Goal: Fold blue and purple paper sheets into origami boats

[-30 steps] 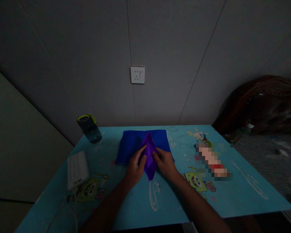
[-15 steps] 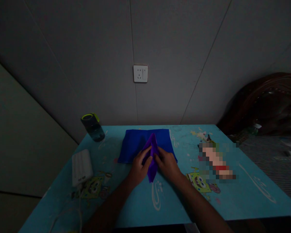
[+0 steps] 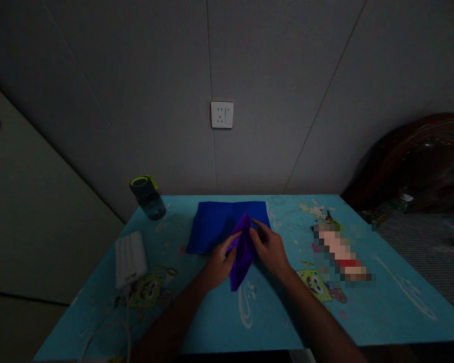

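A folded purple paper [image 3: 242, 252], narrow and pointed at both ends, sits between my two hands near the middle of the blue cartoon-printed table [image 3: 363, 312]. My left hand [image 3: 218, 263] pinches its left edge with curled fingers. My right hand [image 3: 269, 245] grips its upper right edge near the far tip, fingers pressed together. Behind the purple piece a stack of dark blue paper [image 3: 215, 224] lies flat on the table.
A dark bottle with a green lid [image 3: 147, 196] stands at the table's far left corner. A white power bank [image 3: 129, 258] with a cable lies at the left. A blurred patch [image 3: 340, 252] covers part of the right side. A dark wooden headboard [image 3: 412, 161] and bed are at right.
The purple paper has tilted, its far tip leaning right. My right hand has moved up toward that tip. My left hand stays on the left edge.
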